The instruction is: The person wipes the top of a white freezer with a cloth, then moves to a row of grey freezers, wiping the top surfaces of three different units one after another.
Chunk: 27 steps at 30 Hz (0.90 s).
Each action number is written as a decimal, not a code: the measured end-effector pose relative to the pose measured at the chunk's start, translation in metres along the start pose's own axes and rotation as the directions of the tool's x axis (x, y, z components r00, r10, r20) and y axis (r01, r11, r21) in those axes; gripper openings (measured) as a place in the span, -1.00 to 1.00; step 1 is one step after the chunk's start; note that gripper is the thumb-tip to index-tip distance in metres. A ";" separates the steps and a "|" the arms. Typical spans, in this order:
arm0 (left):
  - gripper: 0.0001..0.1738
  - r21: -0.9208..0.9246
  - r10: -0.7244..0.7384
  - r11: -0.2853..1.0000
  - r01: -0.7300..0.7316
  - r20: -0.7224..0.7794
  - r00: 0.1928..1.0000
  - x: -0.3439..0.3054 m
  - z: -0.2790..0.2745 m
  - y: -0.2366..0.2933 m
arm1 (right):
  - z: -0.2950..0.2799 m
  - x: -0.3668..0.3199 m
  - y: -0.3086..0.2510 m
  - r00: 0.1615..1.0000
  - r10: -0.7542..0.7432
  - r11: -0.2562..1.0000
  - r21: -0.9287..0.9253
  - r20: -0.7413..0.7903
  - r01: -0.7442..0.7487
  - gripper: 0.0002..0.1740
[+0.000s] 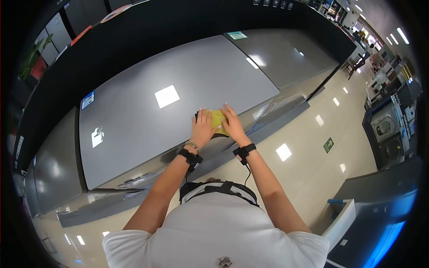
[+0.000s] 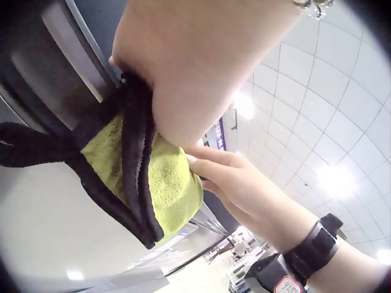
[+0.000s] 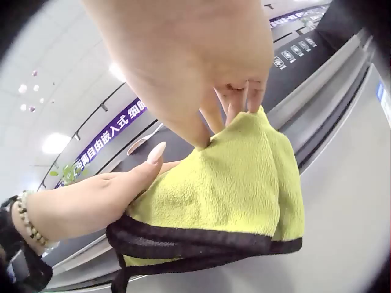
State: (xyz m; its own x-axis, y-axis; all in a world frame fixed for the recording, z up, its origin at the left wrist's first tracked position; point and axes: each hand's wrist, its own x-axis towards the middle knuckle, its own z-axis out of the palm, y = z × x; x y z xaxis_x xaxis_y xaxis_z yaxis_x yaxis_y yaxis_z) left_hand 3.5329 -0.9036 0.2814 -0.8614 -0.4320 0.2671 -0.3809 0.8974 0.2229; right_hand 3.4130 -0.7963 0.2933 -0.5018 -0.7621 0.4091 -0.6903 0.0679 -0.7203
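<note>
Yellow-green plush cleaning cloth, bound in black edging, sits beneath and between the two hands, over the near rim of a broad grey appliance panel. The left hand lies on the cloth's left side, its fingers stretched forward and its thumb turned inward. The right hand rests on the other side, fingers spread and reaching forward, thumb toward its partner. Neither looks clenched; how firmly they press, I cannot tell.

By its looks the cloth should be very light, limp and not at all fragile, with a thick, soft nap. It appears doubled, so the layers may slide over one another or bunch if only the top one is pushed. The pile should give the fingers decent grip, while the glossy panel under it is likely slippery. Flat fingers well inside the edging would keep it spread; the bound edge is probably the firmest part to pinch for lifting. A black loop hangs off the edging beside the left hand and offers another place to hold.
</note>
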 end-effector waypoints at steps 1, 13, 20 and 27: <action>-0.23 -0.007 0.001 1.000 -0.001 -0.005 1.000 0.000 0.002 -0.003 | -0.003 0.002 0.000 1.000 -0.007 0.993 -0.121 0.013 0.009 -0.54; -0.59 0.075 -0.169 0.982 0.172 -0.046 0.985 -0.033 -0.051 0.012 | 0.021 -0.020 -0.028 0.954 0.185 0.977 -0.151 0.236 -0.152 -0.75; -0.68 0.072 -0.171 0.976 0.207 -0.340 0.925 -0.025 -0.127 -0.004 | -0.005 0.014 -0.104 0.999 -0.007 1.000 0.000 0.043 0.007 -0.76; -0.57 0.336 0.012 0.931 0.143 -0.418 0.908 -0.014 -0.156 -0.007 | -0.020 0.039 -0.118 0.928 -0.343 0.939 -0.064 -0.142 0.338 -0.78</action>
State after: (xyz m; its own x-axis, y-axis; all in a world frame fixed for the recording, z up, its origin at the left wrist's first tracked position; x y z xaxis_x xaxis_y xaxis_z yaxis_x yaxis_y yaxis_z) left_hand 3.6001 -0.9178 0.4225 -0.6466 -0.4198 0.6370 -0.5906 0.8039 -0.0697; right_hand 3.4647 -0.8211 0.4057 -0.3029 -0.6391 0.7070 -0.8511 -0.1523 -0.5024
